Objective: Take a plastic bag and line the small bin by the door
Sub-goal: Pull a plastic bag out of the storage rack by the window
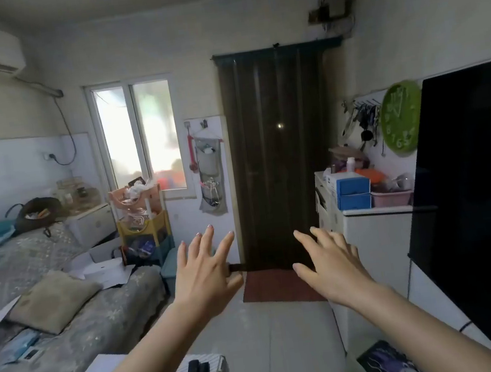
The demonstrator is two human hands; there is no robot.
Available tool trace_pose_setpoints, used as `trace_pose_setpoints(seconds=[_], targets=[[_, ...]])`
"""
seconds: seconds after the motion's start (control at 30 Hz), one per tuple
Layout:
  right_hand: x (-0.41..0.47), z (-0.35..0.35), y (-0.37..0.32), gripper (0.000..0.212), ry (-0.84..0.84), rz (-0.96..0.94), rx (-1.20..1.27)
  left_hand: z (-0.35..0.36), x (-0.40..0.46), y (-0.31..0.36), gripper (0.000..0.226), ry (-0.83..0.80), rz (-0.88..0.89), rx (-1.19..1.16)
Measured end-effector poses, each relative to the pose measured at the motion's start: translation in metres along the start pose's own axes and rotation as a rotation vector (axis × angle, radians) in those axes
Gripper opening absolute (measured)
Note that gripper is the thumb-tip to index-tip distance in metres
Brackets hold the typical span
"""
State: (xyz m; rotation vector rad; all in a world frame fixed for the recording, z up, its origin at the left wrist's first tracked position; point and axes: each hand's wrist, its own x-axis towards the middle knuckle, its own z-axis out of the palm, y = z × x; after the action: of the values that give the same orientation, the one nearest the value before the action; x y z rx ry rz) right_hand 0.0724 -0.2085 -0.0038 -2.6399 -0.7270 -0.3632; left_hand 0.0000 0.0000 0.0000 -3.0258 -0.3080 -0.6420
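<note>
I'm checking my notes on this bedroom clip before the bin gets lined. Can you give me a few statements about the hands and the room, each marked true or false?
1. Both hands are empty, fingers spread. True: the left hand and right hand hold nothing.
2. The dark door ahead is shut. True.
3. The left hand already holds a plastic bag. False: no bag is in either hand.
4. A blue mat lies before the door. False: the mat is reddish.
5. A green clock hangs on the right-hand wall. True.
</note>
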Motion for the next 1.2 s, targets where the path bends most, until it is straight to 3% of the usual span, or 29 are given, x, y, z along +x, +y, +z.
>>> trace_pose_setpoints(seconds=[0.27,0.6,0.83,1.2], targets=[[0.099,0.041,0.062,0.060,0.004,0.010,-0.034,0.079,0.102,0.017,0.074,-0.006,0.000,0.078],[0.306,0.084,0.151,0.061,-0.051,-0.090,-0.087,0.167,0.279,0.012,0.073,-0.031,-0.220,0.113],[0.439,0.155,0.136,0.061,-0.117,-0.225,-0.070,0.229,0.371,-0.055,0.077,-0.014,-0.329,0.182],[0.699,0.257,0.075,0.062,-0.124,-0.303,-0.050,0.302,0.594,-0.217,0.076,0.054,-0.362,0.237]])
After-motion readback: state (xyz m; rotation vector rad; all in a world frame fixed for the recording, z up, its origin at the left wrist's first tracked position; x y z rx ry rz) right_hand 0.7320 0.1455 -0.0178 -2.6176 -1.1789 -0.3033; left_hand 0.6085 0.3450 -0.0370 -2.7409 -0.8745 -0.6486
